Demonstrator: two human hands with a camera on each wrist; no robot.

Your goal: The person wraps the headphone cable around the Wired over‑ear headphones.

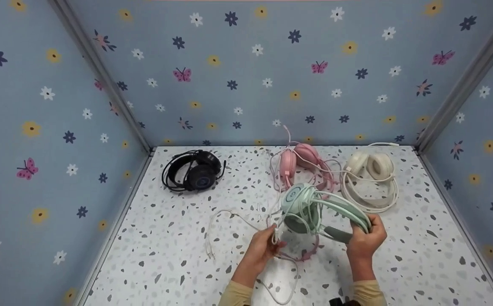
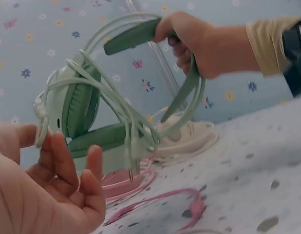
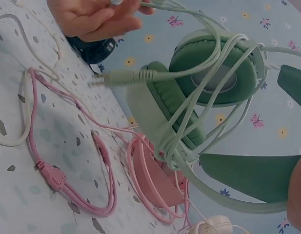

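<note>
Mint-green headphones [image 1: 296, 196] are held above the table, their thin cable [image 3: 209, 58] looped around both ear cups. My right hand [image 1: 367, 239] grips them by the headband [image 2: 133, 38]. To the left of the ear cups, my left hand [image 1: 261, 247] pinches a loop of the green cable between thumb and fingers, as the left wrist view shows. The cable's plug end [image 3: 128, 78] dangles near the ear cups in the right wrist view. Pink headphones [image 1: 288, 163] lie on the table just behind the green ones, partly covered by them.
Black headphones [image 1: 201, 176] lie at the back left, cream-white headphones [image 1: 380, 165] at the back right. A loose white cable [image 1: 238, 216] and a pink cable [image 3: 52, 176] trail over the speckled table [image 1: 165, 255]. Flower-patterned walls [image 1: 246, 63] enclose it.
</note>
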